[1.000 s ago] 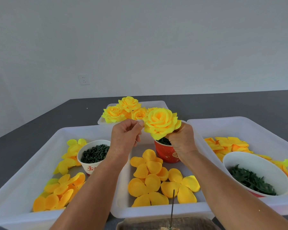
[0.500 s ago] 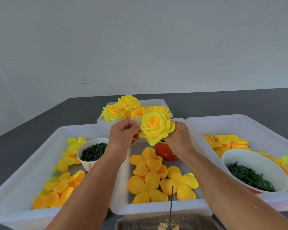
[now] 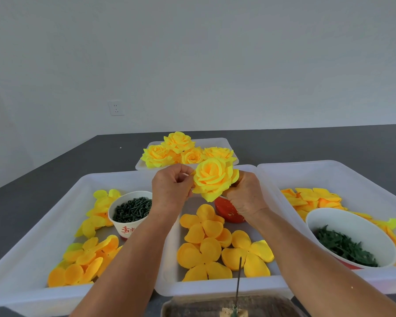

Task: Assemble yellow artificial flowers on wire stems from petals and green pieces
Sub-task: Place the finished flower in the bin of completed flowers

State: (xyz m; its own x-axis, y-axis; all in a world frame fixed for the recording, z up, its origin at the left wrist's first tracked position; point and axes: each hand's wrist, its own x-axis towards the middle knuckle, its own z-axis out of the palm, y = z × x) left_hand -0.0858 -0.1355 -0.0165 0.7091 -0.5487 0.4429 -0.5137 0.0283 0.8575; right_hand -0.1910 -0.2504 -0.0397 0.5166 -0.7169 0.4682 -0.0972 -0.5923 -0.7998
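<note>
Three white trays [image 3: 114, 179] span the dark table, loose yellow petals [image 3: 206, 245] at six o'clock. At centre the right hand [image 3: 247, 197] grips the assembled yellow flower [image 3: 214, 178] from beneath; at its nine o'clock the left hand [image 3: 172, 188] pinches an outer petal's edge.

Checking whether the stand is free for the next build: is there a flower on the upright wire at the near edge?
No: the upright wire stands bare, while the assembled flower is held up between both hands.
</note>
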